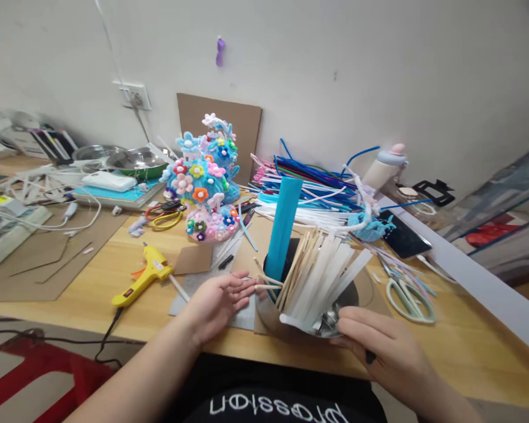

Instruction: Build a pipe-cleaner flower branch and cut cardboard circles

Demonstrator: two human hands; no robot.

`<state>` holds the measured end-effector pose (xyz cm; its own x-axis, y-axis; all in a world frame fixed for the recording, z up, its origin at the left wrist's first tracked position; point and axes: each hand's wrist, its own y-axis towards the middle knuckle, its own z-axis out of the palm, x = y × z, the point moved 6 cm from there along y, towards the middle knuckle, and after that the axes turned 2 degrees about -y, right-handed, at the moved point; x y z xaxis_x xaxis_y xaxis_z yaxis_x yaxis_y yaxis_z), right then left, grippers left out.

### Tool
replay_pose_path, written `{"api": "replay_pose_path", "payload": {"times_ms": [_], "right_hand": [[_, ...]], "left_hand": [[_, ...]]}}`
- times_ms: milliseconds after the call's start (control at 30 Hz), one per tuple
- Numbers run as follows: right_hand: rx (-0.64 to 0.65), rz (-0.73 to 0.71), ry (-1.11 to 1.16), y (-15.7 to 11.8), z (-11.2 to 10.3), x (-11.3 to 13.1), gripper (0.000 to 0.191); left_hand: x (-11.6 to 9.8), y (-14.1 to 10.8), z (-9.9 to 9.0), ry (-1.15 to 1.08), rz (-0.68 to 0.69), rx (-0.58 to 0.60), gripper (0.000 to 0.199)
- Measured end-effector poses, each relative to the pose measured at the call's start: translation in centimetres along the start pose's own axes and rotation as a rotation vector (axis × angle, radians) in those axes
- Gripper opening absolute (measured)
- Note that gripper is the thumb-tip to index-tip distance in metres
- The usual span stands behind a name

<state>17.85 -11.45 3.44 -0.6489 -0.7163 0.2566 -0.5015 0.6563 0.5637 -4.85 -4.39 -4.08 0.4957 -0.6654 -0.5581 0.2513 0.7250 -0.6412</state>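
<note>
At the table's front edge stands a steel bowl (273, 329) crowded with thin wooden sticks (300, 261), translucent white glue sticks (324, 282) and a tall blue roll (283, 223). My right hand (374, 338) is closed at the bowl's right rim, and small shiny metal pieces lie beside its fingers. A short black piece shows under that hand; I cannot tell what it is. On the bowl's left, my left hand (220, 302) is open with the palm up, its fingertips close to the stick ends.
A yellow glue gun (147, 273) lies left of my hands. Behind are a fuzzy flower-covered figure (207, 176) and a pile of pipe cleaners (308, 188). To the right are green-handled scissors (408, 296), a phone (408, 238) and a bottle (383, 167).
</note>
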Motion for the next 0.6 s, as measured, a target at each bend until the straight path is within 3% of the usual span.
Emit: {"api": "replay_pose_path", "payload": {"times_ms": [133, 267, 433, 533, 600], "right_hand": [[0.042, 0.032, 0.022, 0.3, 0.6, 0.2, 0.013], [-0.044, 0.036, 0.020, 0.2, 0.1, 0.8, 0.013], [-0.177, 0.080, -0.111, -2.4, -5.3, 0.6, 0.007], [-0.165, 0.049, -0.327, -5.6, -8.4, -0.2, 0.007], [-0.125, 0.037, -0.449, -7.7, -9.3, -1.1, 0.008]], "left_hand": [[0.1, 0.2, -0.4, 0.010, 0.028, -0.012, 0.029], [0.0, 0.5, -0.4, 0.053, 0.043, 0.004, 0.028], [-0.3, 0.4, 0.1, 0.118, -0.040, 0.048, 0.044], [-0.6, 0.2, 0.3, 0.167, -0.059, 0.041, 0.046], [-0.7, 0.3, 0.3, 0.184, -0.069, 0.027, 0.045]]}}
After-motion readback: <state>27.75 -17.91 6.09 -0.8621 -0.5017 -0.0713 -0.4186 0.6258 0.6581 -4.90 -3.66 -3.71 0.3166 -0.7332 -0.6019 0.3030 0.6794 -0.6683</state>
